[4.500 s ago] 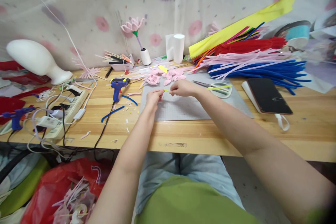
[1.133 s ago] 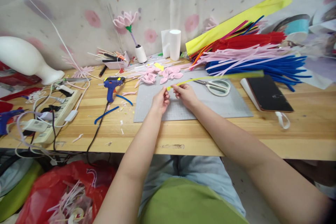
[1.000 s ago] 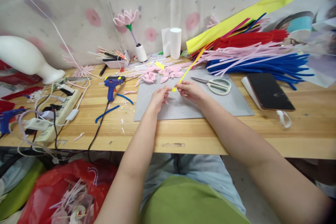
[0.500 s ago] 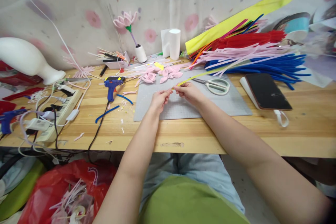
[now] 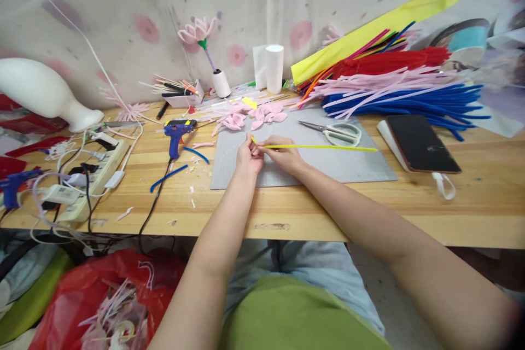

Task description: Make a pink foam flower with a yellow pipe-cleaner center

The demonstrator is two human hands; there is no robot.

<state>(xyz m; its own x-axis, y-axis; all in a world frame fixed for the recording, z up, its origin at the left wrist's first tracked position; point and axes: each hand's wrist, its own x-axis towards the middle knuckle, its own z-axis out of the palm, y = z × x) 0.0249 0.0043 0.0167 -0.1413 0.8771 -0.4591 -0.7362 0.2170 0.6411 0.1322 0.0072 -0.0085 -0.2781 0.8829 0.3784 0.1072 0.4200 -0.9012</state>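
Observation:
A yellow pipe cleaner [image 5: 328, 147] stretches to the right over the grey cutting mat [image 5: 356, 169]. Its left end is pinched by my left hand [image 5: 249, 157], where a short yellow bit shows above the fingers. Close beside it, my right hand [image 5: 283, 154] also has its fingers closed on the pipe cleaner; the fingertips of both hands nearly meet. Scissors with pale green handles [image 5: 342, 134] lie on the mat just behind the pipe cleaner. Pink petal shapes [image 5: 266, 114] made of pipe cleaner are heaped at the mat's back edge.
Bundles of blue pipe cleaners [image 5: 402, 101] and red ones [image 5: 394, 62] lie at the back right, near a phone [image 5: 422, 143]. To the left are a blue glue gun [image 5: 175, 136] and a power strip [image 5: 96, 180] with cables. A pink flower [image 5: 197, 33] stands behind.
The free length of the yellow pipe cleaner has swung down from pointing back right to lying level toward the right. Both hands have shifted slightly left and turned.

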